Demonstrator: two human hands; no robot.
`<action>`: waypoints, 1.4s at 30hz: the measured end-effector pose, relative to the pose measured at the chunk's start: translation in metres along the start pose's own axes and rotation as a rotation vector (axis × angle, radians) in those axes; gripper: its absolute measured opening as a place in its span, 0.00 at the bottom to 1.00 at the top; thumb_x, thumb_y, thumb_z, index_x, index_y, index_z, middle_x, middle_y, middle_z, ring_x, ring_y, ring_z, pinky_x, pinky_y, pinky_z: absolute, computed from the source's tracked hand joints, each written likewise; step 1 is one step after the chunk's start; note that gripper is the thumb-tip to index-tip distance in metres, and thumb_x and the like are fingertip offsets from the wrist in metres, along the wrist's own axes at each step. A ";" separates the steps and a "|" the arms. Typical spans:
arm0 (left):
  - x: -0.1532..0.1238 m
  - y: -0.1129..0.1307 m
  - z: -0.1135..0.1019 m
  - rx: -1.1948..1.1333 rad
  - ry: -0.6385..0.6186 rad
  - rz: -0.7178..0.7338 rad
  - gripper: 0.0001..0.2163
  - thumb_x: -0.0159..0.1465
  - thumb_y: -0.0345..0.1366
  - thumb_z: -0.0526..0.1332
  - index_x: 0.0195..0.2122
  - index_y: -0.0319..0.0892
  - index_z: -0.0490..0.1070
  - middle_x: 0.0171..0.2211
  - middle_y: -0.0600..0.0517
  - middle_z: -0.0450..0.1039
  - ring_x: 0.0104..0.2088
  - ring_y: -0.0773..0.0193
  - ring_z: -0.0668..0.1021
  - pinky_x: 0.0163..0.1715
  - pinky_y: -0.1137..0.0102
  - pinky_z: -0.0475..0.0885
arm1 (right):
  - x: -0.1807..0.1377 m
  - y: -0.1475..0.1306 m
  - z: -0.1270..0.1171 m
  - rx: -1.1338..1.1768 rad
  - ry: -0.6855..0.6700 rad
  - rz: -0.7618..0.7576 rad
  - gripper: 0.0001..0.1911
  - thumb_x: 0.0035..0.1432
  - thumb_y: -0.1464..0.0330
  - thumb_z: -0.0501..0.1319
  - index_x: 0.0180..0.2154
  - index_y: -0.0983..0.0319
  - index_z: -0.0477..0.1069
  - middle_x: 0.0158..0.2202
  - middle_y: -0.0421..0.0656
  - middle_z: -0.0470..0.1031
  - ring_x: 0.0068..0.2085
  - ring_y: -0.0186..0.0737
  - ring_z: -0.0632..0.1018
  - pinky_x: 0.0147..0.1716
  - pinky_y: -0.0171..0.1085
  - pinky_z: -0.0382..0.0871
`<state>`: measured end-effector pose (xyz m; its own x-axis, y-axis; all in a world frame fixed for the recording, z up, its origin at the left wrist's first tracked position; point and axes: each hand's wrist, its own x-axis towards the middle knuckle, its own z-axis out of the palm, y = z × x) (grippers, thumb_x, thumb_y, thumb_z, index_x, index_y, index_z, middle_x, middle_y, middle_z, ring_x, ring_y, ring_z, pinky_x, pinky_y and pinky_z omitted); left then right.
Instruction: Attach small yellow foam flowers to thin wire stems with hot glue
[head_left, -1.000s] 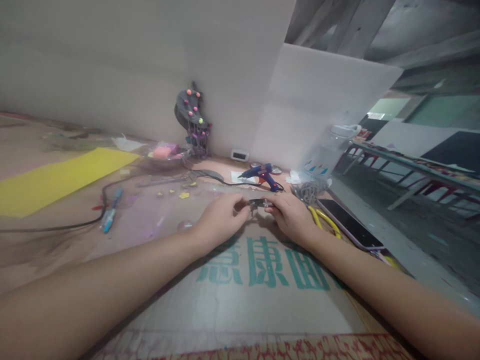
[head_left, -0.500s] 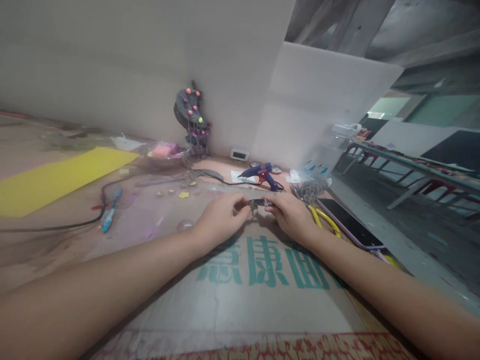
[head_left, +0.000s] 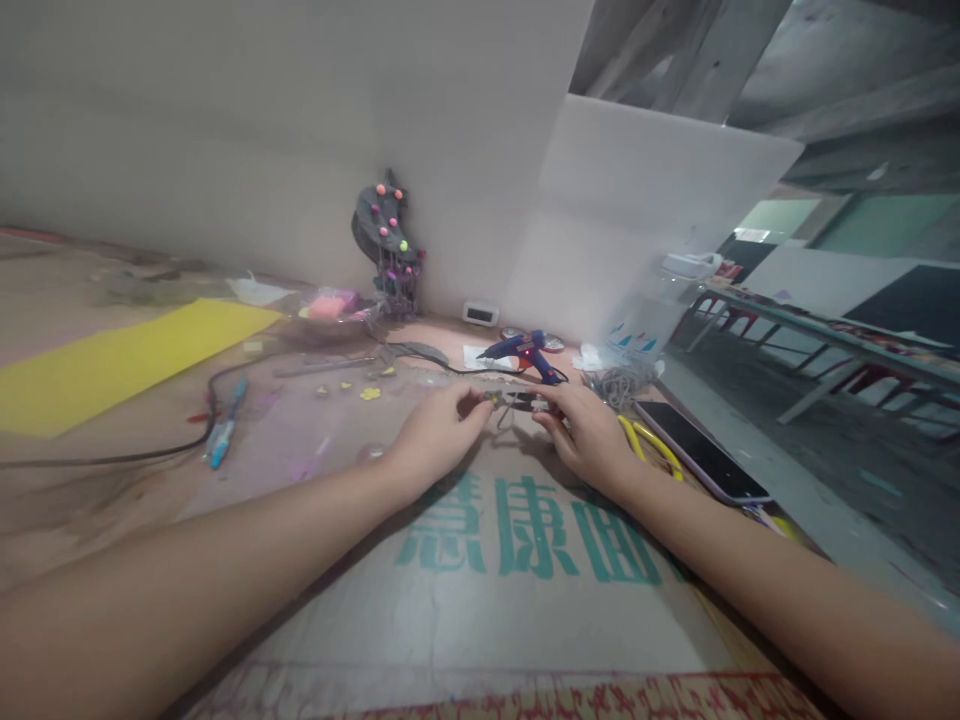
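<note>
My left hand (head_left: 439, 435) is closed in a pinch, with a tiny yellowish bit at its fingertips. My right hand (head_left: 589, 430) pinches a small dark piece (head_left: 519, 401) with a pale, shiny end. From the spot where the fingertips face each other, a thin grey loop of cord (head_left: 504, 418) hangs between the hands. Its exact ends are hidden by the fingers. Both hands are just above the cardboard (head_left: 480, 620) with green printed characters. Beyond them lies a blue glue gun (head_left: 525, 346) with a lit red light.
Yellow handles (head_left: 651, 445) and a phone (head_left: 701, 450) lie right of my hand, behind them a bundle of grey cord (head_left: 626, 383). Leftward are a blue pen (head_left: 227, 425), a black cable (head_left: 206, 425) and a yellow sheet (head_left: 127, 365). A grey crescent ornament (head_left: 382, 235) leans at the wall.
The fingertips have drawn slightly apart, and the grey loop and dark piece between them show more clearly. The whole view has shifted slightly; other objects stay put.
</note>
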<state>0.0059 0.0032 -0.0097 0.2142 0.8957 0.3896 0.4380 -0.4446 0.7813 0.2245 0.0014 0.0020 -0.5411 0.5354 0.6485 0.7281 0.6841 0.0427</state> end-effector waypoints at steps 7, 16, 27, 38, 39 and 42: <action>0.002 0.001 -0.001 -0.082 0.037 -0.003 0.08 0.63 0.38 0.56 0.34 0.40 0.70 0.32 0.53 0.75 0.33 0.64 0.74 0.35 0.70 0.67 | 0.005 0.008 0.010 -0.022 -0.198 0.147 0.20 0.62 0.72 0.55 0.56 0.62 0.66 0.49 0.51 0.75 0.49 0.48 0.75 0.48 0.47 0.69; -0.010 0.018 -0.006 -0.099 0.024 0.162 0.08 0.64 0.38 0.55 0.37 0.41 0.71 0.37 0.51 0.76 0.39 0.61 0.75 0.39 0.69 0.69 | 0.005 -0.007 -0.002 0.208 -0.008 0.191 0.12 0.64 0.66 0.54 0.45 0.61 0.72 0.43 0.49 0.77 0.47 0.46 0.76 0.47 0.47 0.69; -0.009 0.020 -0.006 -0.036 -0.081 0.140 0.08 0.63 0.38 0.56 0.32 0.41 0.71 0.33 0.52 0.74 0.36 0.62 0.75 0.38 0.68 0.68 | 0.003 -0.044 0.002 0.599 0.042 0.527 0.08 0.57 0.63 0.60 0.34 0.61 0.73 0.32 0.42 0.78 0.35 0.40 0.78 0.36 0.39 0.72; -0.009 0.019 -0.004 -0.108 -0.150 0.095 0.08 0.62 0.39 0.57 0.34 0.41 0.71 0.33 0.52 0.74 0.35 0.63 0.75 0.36 0.69 0.69 | 0.004 -0.043 0.002 0.691 0.029 0.571 0.09 0.58 0.62 0.59 0.34 0.62 0.70 0.30 0.42 0.75 0.33 0.38 0.76 0.32 0.36 0.70; -0.009 0.020 -0.004 -0.142 -0.142 0.070 0.08 0.62 0.38 0.57 0.36 0.41 0.71 0.34 0.51 0.75 0.36 0.62 0.75 0.36 0.69 0.69 | 0.004 -0.043 0.003 0.678 0.025 0.564 0.09 0.58 0.62 0.58 0.34 0.62 0.70 0.30 0.42 0.75 0.33 0.38 0.76 0.32 0.36 0.70; -0.008 0.022 -0.006 -0.207 -0.098 0.028 0.08 0.62 0.37 0.55 0.36 0.40 0.71 0.35 0.50 0.75 0.37 0.62 0.76 0.37 0.70 0.70 | 0.004 -0.042 0.003 0.645 0.009 0.549 0.09 0.58 0.63 0.58 0.35 0.62 0.71 0.30 0.42 0.75 0.33 0.39 0.76 0.33 0.37 0.70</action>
<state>0.0087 -0.0135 0.0069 0.3123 0.8746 0.3710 0.2441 -0.4512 0.8584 0.1903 -0.0242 0.0002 -0.1752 0.8721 0.4570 0.5023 0.4784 -0.7203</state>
